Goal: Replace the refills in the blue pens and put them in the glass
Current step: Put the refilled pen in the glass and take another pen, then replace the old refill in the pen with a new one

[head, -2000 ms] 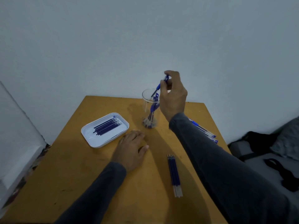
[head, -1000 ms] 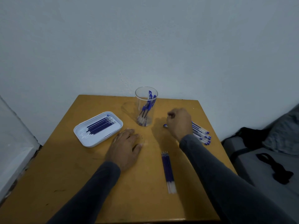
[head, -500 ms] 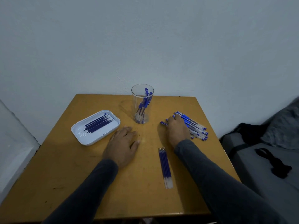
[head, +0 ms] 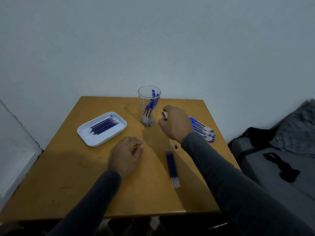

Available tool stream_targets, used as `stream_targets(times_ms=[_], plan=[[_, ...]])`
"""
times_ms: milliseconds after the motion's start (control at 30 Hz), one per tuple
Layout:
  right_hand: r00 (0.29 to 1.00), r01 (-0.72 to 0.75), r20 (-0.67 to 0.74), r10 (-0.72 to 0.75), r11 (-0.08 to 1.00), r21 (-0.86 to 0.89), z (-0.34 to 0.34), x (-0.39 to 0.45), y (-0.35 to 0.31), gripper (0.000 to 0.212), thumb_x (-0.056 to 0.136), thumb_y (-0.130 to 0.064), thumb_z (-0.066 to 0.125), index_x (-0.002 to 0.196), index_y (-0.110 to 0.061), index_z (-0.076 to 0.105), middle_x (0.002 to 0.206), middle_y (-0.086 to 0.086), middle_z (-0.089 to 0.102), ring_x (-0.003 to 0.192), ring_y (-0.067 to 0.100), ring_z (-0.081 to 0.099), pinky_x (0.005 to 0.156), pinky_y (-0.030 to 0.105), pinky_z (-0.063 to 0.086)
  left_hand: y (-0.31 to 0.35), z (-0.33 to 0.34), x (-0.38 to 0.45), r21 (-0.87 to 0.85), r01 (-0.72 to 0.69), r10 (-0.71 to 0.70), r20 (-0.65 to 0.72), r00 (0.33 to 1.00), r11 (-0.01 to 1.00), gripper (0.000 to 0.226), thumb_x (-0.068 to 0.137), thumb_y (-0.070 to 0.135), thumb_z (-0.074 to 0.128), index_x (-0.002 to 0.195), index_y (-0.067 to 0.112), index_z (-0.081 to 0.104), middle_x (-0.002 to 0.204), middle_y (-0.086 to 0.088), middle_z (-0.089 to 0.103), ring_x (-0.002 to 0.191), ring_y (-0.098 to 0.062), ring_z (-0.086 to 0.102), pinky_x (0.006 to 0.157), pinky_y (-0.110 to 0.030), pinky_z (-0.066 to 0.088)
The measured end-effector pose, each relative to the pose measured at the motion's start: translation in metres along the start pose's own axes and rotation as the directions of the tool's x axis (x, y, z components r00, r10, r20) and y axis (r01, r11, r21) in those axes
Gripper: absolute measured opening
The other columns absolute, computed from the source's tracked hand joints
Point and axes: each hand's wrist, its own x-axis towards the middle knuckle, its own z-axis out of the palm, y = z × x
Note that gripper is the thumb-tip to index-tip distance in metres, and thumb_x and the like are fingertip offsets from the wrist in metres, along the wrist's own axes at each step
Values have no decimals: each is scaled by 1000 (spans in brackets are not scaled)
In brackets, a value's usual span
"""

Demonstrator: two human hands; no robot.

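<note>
The right hand [head: 175, 124] is lifted just right of the glass [head: 149, 106], fingers curled round one blue pen [head: 164, 116]. The left hand [head: 127, 155] rests loosely on the table [head: 68, 176], holding nothing. The glass holds several pens — I cannot count them. About six pens [head: 202, 129] lie by the right edge, four refills [head: 172, 165] lie in front, and more refills — number unclear — sit in the white tray [head: 85, 133].

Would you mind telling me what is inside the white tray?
The white tray holds a bundle of dark blue refills lying side by side. They overlap, so their number is unclear, and whatever lies beneath them is covered.
</note>
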Motion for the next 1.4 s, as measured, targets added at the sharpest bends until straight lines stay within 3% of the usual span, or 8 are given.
stream_targets(times_ms=[100,167,200,333,467,667,1033,1400], plan=[[979,-172,170,112,903,395,-7,-12,-14,18,97,-25,61,104,-15,73,95,5,71,81,22,65,71,38,56,5,-8,-12,-72,33,-32,15,999,997,19,98,33,61,112,26,72,110,15,65,102,1,58,95,-26,49],[949,-280,279,145,793,541,-4,-24,-20,23,95,-18,60,72,-13,64,62,2,55,51,16,46,49,29,41,10,-14,-17,-136,71,-66,39,997,988,16,99,33,61,106,28,73,102,17,67,96,3,59,88,-22,49],[933,-328,325,155,736,593,1,-29,-21,22,93,-14,59,71,-12,60,59,2,50,45,13,39,44,25,34,12,-17,-18,-169,85,-78,47,996,982,15,99,34,60,101,28,74,97,17,68,92,3,60,83,-21,48],[898,-429,403,178,565,705,25,-51,-23,2,92,-8,59,92,-10,60,65,8,58,42,13,44,37,23,30,24,-30,-24,-355,145,-119,93,988,923,29,103,35,54,83,23,72,76,3,71,73,-13,67,68,-35,57],[880,-473,434,192,434,767,49,-70,-18,22,98,-11,64,116,-9,53,80,13,70,55,18,60,39,28,42,29,-40,-33,-522,287,-201,216,956,803,25,100,40,59,95,19,74,81,-4,75,70,-24,72,64,-40,62],[864,-502,490,117,280,818,58,-89,-10,20,98,-6,64,116,0,59,81,15,73,62,19,68,47,27,55,14,-37,-41,-390,252,-182,208,961,886,12,93,27,70,104,27,74,82,7,72,62,5,61,57,-17,47],[905,-423,414,95,283,861,68,-100,-4,17,99,-9,62,113,0,65,79,12,73,64,18,66,50,26,56,-3,-27,-54,-356,156,-97,179,979,921,15,94,39,66,103,32,76,79,16,70,68,2,60,67,-25,49],[909,-411,411,68,299,861,70,-102,-4,13,102,-8,57,111,0,63,81,15,75,64,18,68,55,26,57,-6,-29,-49,-370,181,-82,268,960,911,13,98,31,62,101,29,74,80,6,70,76,-11,65,73,-31,53]])
